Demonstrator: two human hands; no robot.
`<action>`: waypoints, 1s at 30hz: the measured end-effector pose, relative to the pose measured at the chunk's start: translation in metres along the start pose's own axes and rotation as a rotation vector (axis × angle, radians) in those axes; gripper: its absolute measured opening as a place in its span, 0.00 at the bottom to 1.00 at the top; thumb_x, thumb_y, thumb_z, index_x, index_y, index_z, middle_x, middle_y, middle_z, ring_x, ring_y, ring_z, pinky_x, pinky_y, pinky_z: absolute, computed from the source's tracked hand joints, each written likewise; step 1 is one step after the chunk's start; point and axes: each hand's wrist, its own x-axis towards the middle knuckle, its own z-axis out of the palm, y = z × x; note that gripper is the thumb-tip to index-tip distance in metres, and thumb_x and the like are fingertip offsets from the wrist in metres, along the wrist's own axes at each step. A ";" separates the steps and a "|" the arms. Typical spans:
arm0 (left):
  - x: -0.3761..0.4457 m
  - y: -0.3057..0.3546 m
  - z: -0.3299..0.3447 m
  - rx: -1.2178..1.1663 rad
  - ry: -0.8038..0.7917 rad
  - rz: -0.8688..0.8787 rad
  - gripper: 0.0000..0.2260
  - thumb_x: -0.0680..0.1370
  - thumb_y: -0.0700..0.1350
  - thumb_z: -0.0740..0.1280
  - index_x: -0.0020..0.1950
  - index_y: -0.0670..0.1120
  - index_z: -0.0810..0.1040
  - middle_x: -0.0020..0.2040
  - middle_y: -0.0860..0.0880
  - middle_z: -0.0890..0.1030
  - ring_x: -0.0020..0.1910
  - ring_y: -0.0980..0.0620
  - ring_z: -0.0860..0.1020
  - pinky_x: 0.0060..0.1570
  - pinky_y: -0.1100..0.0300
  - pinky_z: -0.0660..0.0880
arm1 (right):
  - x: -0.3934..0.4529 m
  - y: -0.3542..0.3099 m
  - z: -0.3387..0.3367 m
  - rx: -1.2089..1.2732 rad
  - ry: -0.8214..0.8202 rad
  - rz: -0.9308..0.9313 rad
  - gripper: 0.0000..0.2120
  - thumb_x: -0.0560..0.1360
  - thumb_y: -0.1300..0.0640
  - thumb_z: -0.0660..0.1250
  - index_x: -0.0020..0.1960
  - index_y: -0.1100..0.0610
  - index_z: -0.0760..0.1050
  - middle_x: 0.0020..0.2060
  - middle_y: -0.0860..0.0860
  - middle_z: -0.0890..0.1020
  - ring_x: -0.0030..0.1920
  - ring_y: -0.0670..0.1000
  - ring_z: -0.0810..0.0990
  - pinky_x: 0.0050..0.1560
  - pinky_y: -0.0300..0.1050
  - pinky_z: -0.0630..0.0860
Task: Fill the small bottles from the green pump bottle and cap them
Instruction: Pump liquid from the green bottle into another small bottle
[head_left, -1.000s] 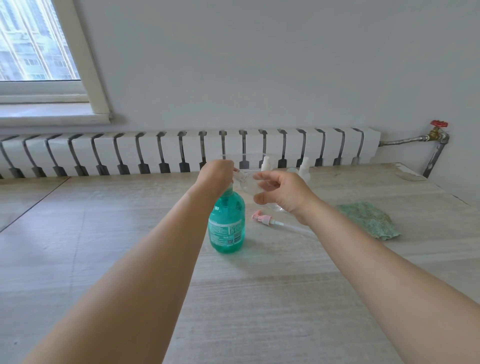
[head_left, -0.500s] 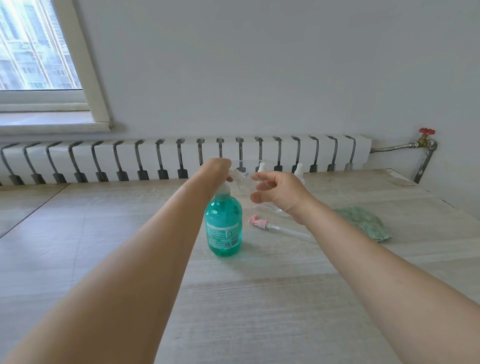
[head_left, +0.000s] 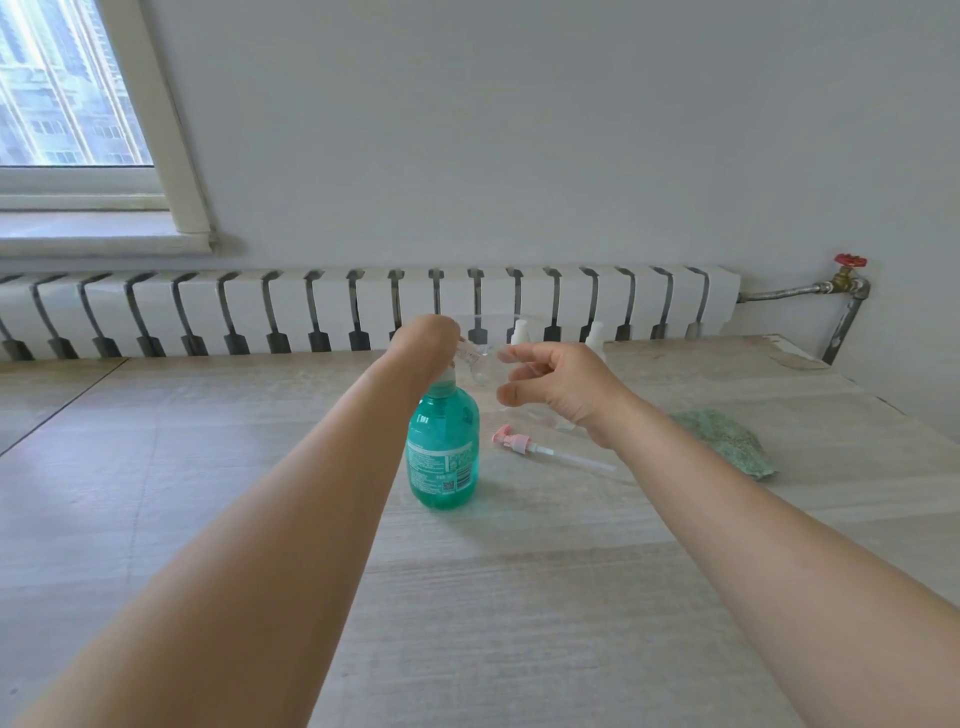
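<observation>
The green pump bottle (head_left: 442, 452) stands upright mid-table. My left hand (head_left: 423, 345) is curled over its pump head, hiding the fingers. A small clear bottle (head_left: 479, 365), hard to make out, is held tilted with its mouth at the pump's nozzle. My right hand (head_left: 563, 392) holds that bottle between loosely curled fingers and thumb. Two small white-capped bottles (head_left: 519, 332) (head_left: 595, 335) stand behind the hands near the table's far edge. A pink pump cap with a long tube (head_left: 514, 442) lies on the table right of the green bottle.
A green cloth (head_left: 727, 441) lies to the right on the wooden table (head_left: 519, 597). A white radiator (head_left: 311, 306) runs along the wall behind, with a pipe and red valve (head_left: 849, 262) at the right. The table's right edge slants past the cloth.
Both hands stay at the pump head. My right hand's fingers have spread a little around the clear bottle. The view has shifted slightly.
</observation>
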 end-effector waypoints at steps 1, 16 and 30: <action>0.006 -0.003 0.002 0.045 0.005 -0.017 0.09 0.80 0.40 0.57 0.56 0.40 0.73 0.44 0.46 0.72 0.42 0.51 0.71 0.50 0.59 0.72 | 0.000 0.001 -0.001 0.002 -0.004 -0.001 0.26 0.66 0.61 0.76 0.63 0.52 0.76 0.53 0.50 0.78 0.55 0.48 0.76 0.51 0.40 0.68; 0.025 -0.014 0.012 -0.292 0.037 0.042 0.17 0.80 0.42 0.54 0.66 0.35 0.69 0.64 0.38 0.73 0.48 0.48 0.69 0.64 0.50 0.69 | -0.004 0.006 0.003 0.051 -0.033 0.004 0.25 0.67 0.60 0.75 0.62 0.52 0.75 0.51 0.48 0.78 0.57 0.48 0.75 0.44 0.34 0.68; 0.019 -0.005 0.003 -0.262 0.003 0.016 0.11 0.80 0.40 0.55 0.59 0.38 0.72 0.45 0.46 0.71 0.45 0.51 0.70 0.51 0.59 0.70 | -0.006 -0.005 0.001 0.053 -0.023 -0.012 0.25 0.68 0.60 0.75 0.64 0.54 0.74 0.47 0.47 0.81 0.50 0.44 0.78 0.53 0.39 0.68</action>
